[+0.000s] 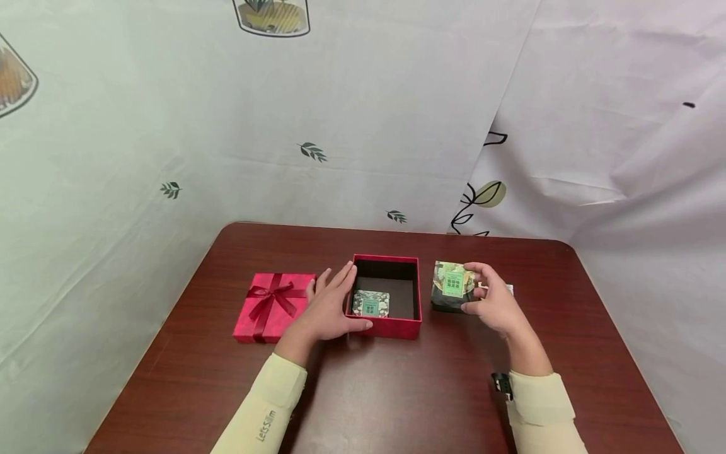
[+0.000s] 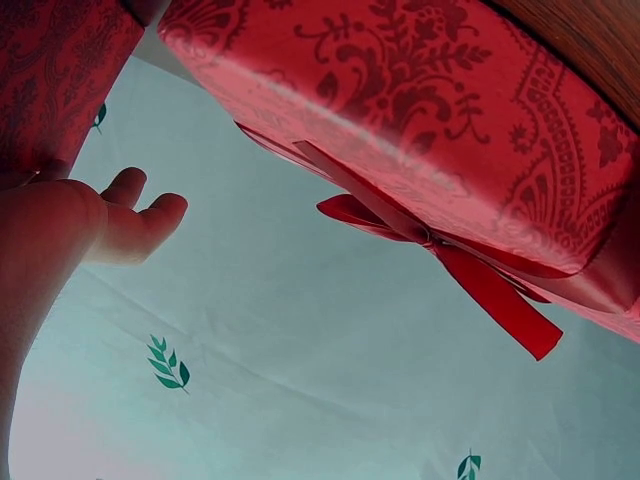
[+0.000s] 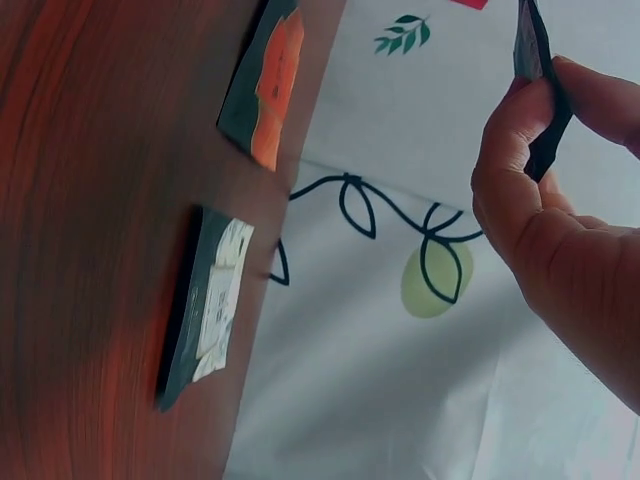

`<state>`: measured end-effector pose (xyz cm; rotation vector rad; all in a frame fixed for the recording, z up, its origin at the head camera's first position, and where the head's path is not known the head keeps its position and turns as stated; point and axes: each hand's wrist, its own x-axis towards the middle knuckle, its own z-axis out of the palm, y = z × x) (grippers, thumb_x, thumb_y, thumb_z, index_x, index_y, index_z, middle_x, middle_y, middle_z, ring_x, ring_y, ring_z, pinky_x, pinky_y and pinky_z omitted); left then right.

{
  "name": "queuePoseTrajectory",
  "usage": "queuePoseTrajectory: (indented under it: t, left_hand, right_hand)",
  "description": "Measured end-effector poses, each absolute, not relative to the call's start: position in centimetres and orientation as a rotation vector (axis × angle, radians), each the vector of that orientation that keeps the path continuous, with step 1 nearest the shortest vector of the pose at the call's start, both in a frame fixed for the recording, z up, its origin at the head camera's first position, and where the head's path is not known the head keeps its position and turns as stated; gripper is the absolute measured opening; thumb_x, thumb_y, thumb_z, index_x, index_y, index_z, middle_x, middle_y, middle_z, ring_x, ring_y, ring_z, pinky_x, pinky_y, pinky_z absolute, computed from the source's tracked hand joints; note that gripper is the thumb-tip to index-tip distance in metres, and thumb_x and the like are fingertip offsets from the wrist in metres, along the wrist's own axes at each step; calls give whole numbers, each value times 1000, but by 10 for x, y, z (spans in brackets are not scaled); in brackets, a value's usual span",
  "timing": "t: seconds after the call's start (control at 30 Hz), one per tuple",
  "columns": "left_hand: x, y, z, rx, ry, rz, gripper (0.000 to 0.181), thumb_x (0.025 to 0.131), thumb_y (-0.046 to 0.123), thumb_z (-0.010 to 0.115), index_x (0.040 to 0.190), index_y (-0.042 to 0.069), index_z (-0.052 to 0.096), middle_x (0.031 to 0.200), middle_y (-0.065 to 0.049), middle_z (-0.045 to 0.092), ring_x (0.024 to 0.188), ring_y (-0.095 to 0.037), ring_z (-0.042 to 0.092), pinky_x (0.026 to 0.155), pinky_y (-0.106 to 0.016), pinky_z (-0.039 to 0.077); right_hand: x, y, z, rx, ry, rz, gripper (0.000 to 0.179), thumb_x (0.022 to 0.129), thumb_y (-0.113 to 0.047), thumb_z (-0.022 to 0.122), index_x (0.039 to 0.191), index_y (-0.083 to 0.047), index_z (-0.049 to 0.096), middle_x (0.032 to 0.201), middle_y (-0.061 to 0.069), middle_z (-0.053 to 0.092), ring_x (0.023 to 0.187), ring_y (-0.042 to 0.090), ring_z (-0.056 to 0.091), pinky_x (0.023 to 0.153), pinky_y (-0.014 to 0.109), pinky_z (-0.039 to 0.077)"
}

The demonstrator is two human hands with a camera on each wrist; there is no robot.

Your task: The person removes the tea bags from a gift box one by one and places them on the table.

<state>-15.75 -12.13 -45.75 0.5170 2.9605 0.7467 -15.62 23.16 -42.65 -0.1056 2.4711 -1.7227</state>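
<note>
My left hand [image 1: 330, 309] rests against the left wall of an open red gift box [image 1: 391, 328], fingers stretched along the side and thumb across the front corner. Inside the dark interior, at the front left, lies a small patterned packet [image 1: 371, 305] with a teal label. To the right of the box, my right hand [image 1: 495, 299] pinches a flat packet [image 1: 453, 282] with a green label and a black lower part. From the right wrist view, this packet [image 3: 545, 155] appears edge-on, a thin dark shape between thumb and fingers.
Left of the box lies its red lid [image 1: 263, 315] with a ribbon bow [image 1: 274, 298]. In the right wrist view, an orange-labelled packet [image 3: 277, 90] and a white-labelled packet [image 3: 222, 305] lie on the brown table [image 1: 391, 403]. A patterned white cloth [image 1: 368, 113] hangs behind.
</note>
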Motion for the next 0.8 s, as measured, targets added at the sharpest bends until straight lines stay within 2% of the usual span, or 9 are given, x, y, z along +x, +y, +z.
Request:
queuePoseTrajectory:
  t: [0.47,0.8]
  left_hand:
    - [-157,-121,-458,495,2942,750,120,67,59,84,161,19,21,166,6,15,146,-41,12,110,-67,2]
    - [-158,-122,-459,500,2940,738,120,68,60,83,162,20,20,166,7,14,147,-40,11,110,-67,2]
  right_hand:
    - [-159,261,-433,-5,2467,-1655,84,76,24,65,149,-2,33,134,25,42,101,36,56,68,32,56]
    - [-157,285,-435,-5,2518,-1606,84,75,24,64,149,2,30,127,25,42,88,30,51,62,32,53]
